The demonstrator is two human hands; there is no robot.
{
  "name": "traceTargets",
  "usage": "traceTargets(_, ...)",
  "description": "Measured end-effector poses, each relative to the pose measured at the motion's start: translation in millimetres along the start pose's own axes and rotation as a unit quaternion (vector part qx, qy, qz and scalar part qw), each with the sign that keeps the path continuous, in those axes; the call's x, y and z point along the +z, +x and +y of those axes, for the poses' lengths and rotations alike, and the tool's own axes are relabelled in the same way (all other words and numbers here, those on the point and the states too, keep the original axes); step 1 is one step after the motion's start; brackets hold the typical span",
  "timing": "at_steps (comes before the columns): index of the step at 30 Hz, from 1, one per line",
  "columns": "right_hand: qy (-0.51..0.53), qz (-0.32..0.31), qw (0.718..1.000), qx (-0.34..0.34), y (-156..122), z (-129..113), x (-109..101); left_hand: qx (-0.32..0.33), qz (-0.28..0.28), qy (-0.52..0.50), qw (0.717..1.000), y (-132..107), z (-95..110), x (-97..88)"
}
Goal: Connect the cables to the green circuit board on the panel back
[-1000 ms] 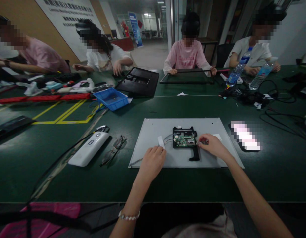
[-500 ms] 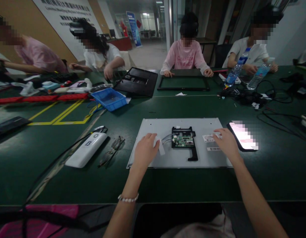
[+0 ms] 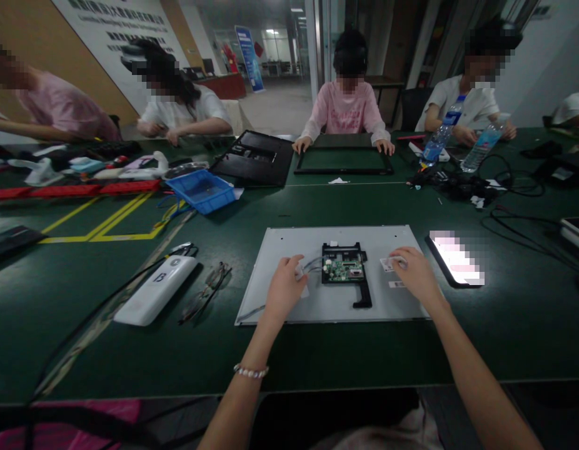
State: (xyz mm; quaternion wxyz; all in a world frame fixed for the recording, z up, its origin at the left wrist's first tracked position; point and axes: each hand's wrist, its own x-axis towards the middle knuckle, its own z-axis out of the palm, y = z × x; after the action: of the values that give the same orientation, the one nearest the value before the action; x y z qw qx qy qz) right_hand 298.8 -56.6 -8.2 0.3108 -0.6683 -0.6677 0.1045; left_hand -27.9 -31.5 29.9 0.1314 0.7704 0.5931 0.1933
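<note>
A flat silvery-grey panel (image 3: pixel 280 240), perhaps the back of a display, lies on the table in front of me. A black bracket (image 3: pixel 364 294) sits on it with a green circuit board (image 3: pixel 342 269) inside. Grey wires (image 3: pixel 314 262) run from the board's left side to my left hand (image 3: pixel 287 281), whose fingers are closed on them. My right hand (image 3: pixel 415 275) is over the panel's right part beside a printed label (image 3: pixel 386 265). Its fingers are curled together at a small pale thing that is too unclear to name. A second barcode label (image 3: pixel 396 284) lies just below.
A phone (image 3: pixel 456 259) lies right of the panel. Leftward are eyeglasses (image 3: pixel 205 294) and a white power bank (image 3: pixel 156 290) with a cable. Farther off stand a blue tray (image 3: pixel 202 190), black covers (image 3: pixel 254 157), a black frame (image 3: pixel 343 172) and bottles (image 3: pixel 442 134). Several people sit opposite.
My left hand has shifted right towards the board, its fingers now on the wires. The right hand has barely moved. Across the table, a person's arm has drawn back from beside the black cover.
</note>
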Motion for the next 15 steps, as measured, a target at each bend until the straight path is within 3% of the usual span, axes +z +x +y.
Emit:
traceTargets(2, 0.000, -0.001, 1.000, -0.001, -0.1, 0.1, 0.1, 0.000, 0.003, 0.013, 1.000, -1.1, 0.9, -0.2)
traceTargets(9, -0.005, -0.009, 1.000, -0.002, -0.2, 3.3, 4.7, 0.004, 0.012, 0.198, 0.980, -10.1, 18.4, -6.0)
traceTargets(15, -0.003, -0.013, 1.000, -0.004, -1.0, 1.3, 3.4, -0.026, -0.001, 0.266, 0.964, -8.8, 29.5, -3.4)
